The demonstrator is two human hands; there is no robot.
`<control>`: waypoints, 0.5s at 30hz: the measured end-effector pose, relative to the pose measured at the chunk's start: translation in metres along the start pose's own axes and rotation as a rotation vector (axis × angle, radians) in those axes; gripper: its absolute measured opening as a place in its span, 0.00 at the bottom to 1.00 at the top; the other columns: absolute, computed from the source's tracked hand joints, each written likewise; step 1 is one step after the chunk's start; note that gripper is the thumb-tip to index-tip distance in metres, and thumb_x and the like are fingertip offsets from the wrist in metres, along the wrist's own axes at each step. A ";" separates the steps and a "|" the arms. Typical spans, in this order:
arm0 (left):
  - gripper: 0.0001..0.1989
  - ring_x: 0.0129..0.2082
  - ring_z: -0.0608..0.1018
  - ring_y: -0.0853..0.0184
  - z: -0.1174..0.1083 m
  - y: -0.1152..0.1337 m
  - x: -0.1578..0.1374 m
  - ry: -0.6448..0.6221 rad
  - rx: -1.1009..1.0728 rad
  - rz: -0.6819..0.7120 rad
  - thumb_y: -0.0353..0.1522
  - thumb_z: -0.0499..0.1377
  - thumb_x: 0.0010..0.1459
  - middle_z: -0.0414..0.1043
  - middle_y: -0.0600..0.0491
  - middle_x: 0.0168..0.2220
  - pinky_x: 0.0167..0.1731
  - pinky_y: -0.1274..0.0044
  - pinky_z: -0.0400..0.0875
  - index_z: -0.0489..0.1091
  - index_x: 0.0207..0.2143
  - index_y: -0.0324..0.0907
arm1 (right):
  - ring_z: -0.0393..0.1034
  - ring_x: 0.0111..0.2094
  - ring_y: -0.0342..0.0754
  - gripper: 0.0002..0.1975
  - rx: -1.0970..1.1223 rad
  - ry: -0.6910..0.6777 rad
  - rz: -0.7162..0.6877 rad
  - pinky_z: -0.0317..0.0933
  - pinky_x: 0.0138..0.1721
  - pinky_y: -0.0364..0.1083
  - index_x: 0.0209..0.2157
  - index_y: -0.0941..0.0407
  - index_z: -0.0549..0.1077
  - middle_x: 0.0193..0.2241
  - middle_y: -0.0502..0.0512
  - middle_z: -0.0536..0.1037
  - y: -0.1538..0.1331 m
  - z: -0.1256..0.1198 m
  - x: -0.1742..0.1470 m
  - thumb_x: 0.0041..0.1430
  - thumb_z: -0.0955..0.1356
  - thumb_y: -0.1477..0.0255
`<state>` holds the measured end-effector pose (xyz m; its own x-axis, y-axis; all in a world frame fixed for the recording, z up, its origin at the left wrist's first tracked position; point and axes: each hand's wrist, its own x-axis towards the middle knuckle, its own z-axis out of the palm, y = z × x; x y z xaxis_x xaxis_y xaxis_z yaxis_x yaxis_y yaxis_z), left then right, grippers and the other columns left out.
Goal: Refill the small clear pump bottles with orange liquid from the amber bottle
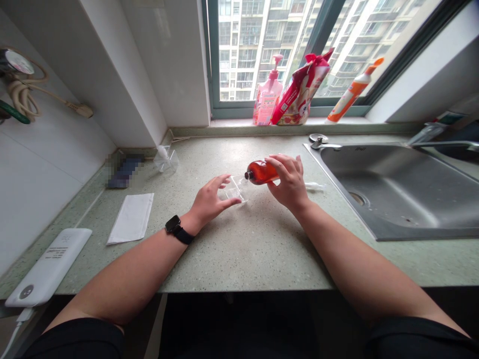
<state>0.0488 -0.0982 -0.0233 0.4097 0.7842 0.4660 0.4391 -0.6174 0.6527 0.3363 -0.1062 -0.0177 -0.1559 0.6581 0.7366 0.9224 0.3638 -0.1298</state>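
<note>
My right hand [290,182] grips an amber-red bottle [264,172] by its body, fingers on top and thumb below. The bottle lies tipped nearly on its side, its uncapped dark neck pointing left. My left hand [209,199] is closed around a clear, box-shaped container [236,188], thumb on the near side and fingers on the far side. The container's open end faces the bottle's mouth, very close to it. How much liquid is in the container cannot be made out. A small translucent white piece [315,187], perhaps a pump top, lies just right of my right hand.
A steel sink [404,194] is set into the counter at right. At left are a clear square container with a white top [165,159], a white folded tissue [130,218], a blurred dark item [124,170] and a power bank [50,267]. Bottles and a red bag [301,94] line the windowsill.
</note>
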 end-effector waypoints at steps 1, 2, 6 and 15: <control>0.40 0.49 0.85 0.56 0.000 0.000 0.000 -0.001 0.000 0.000 0.51 0.74 0.56 0.80 0.45 0.54 0.51 0.61 0.83 0.68 0.64 0.47 | 0.68 0.66 0.63 0.37 0.004 0.002 0.001 0.46 0.74 0.76 0.67 0.40 0.65 0.62 0.55 0.76 0.000 0.000 0.000 0.59 0.70 0.79; 0.40 0.49 0.85 0.56 0.000 0.000 0.000 -0.002 0.000 0.000 0.51 0.74 0.56 0.80 0.45 0.54 0.51 0.61 0.83 0.68 0.64 0.47 | 0.68 0.66 0.63 0.37 0.007 0.003 0.002 0.46 0.74 0.76 0.67 0.40 0.65 0.62 0.55 0.76 0.000 0.000 0.000 0.59 0.70 0.79; 0.40 0.49 0.85 0.55 0.000 0.000 0.001 -0.008 -0.005 0.000 0.51 0.74 0.55 0.80 0.44 0.54 0.51 0.60 0.83 0.68 0.64 0.46 | 0.67 0.67 0.63 0.38 0.008 -0.009 0.010 0.45 0.75 0.75 0.68 0.40 0.64 0.62 0.54 0.75 0.000 0.000 0.000 0.59 0.69 0.79; 0.41 0.49 0.85 0.55 -0.001 0.002 0.001 -0.017 -0.013 -0.018 0.51 0.75 0.55 0.80 0.44 0.55 0.52 0.60 0.82 0.68 0.64 0.45 | 0.67 0.66 0.63 0.37 0.003 -0.005 0.001 0.45 0.74 0.75 0.67 0.41 0.65 0.62 0.55 0.76 0.000 0.000 0.000 0.59 0.70 0.79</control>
<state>0.0494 -0.0987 -0.0212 0.4159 0.7936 0.4440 0.4364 -0.6026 0.6682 0.3364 -0.1063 -0.0176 -0.1568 0.6617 0.7332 0.9214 0.3653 -0.1327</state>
